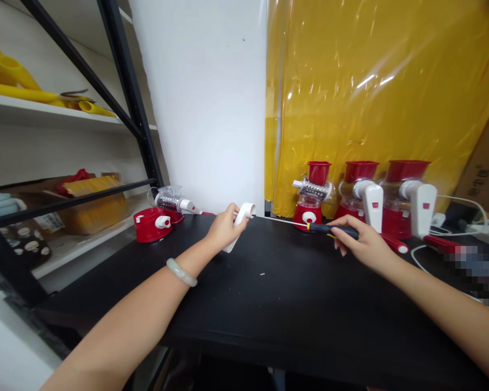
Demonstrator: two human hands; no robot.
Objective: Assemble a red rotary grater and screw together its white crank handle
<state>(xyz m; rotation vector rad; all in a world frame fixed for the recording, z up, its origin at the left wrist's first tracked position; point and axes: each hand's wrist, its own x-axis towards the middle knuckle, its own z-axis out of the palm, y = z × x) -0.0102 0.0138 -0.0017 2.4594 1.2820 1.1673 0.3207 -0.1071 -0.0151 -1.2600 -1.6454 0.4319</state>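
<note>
My left hand [223, 227] is closed around a white plastic crank arm [240, 221], tilted, with its round socket facing right. In my right hand [361, 241] is a long screwdriver [287, 221] with a dark handle and a yellow band. Its thin shaft points left, and the tip is at the crank arm's socket; I cannot tell whether it touches. Behind the screwdriver stands a red rotary grater [308, 209] without a crank, its metal drum showing. A red round base [152, 227] sits beyond my left hand, beside another grater [171, 201] with a white crank.
Two red graters, one [358, 179] beside the other [407, 182], stand at the back right with white cranks. White cables [464, 233] lie at the right of the black table [261, 309]. A shelf rack [138, 119] rises on the left. Yellow wrapped sheeting [383, 98] stands behind.
</note>
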